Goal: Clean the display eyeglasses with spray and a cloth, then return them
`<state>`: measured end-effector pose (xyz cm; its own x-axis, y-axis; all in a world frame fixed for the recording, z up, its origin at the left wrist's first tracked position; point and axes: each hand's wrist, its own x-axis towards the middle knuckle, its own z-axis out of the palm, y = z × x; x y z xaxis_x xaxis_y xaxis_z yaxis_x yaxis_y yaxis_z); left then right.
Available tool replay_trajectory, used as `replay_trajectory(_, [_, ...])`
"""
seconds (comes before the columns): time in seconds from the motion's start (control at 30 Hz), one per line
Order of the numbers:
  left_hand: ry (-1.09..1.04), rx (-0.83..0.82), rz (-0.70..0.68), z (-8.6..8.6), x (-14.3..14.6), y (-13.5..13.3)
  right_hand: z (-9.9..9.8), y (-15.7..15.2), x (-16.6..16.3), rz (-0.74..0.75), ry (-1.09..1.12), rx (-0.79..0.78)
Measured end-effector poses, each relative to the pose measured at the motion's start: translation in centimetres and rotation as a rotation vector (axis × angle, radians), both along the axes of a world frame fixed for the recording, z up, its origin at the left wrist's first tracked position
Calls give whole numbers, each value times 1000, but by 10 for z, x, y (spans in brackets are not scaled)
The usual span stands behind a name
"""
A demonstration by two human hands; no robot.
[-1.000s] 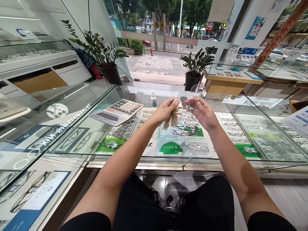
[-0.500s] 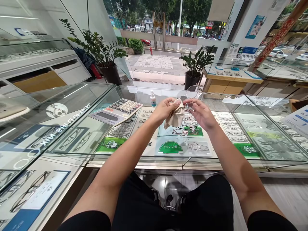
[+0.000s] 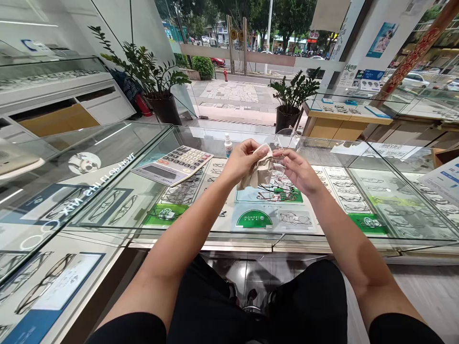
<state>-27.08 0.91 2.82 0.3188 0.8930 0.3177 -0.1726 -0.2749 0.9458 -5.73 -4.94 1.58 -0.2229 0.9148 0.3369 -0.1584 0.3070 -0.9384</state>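
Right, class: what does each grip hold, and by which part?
The left grip holds a beige cloth near its upper edge; the right grip holds thin-rimmed glasses, exact part too fine to tell.

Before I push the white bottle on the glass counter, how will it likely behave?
The bottle would probably tip easily, standing upright and narrow. It may slide, since the glass counter looks smooth. Knocked over, its rounded body could roll.

2 potted plants stand beyond the glass counter.
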Motion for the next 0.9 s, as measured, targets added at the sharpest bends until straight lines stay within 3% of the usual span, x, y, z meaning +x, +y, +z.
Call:
replay_trajectory(0.4, [8,51,63,4,2,-8,-3,0,0,5,22,-43])
replay_trajectory(0.67, [-131,-190,-223,10,0,-8,-3,0,1,-32,79,-13])
replay_trajectory(0.9, [-56,-325,-356,6,1,-10,-2,-1,2,-49,123,-3])
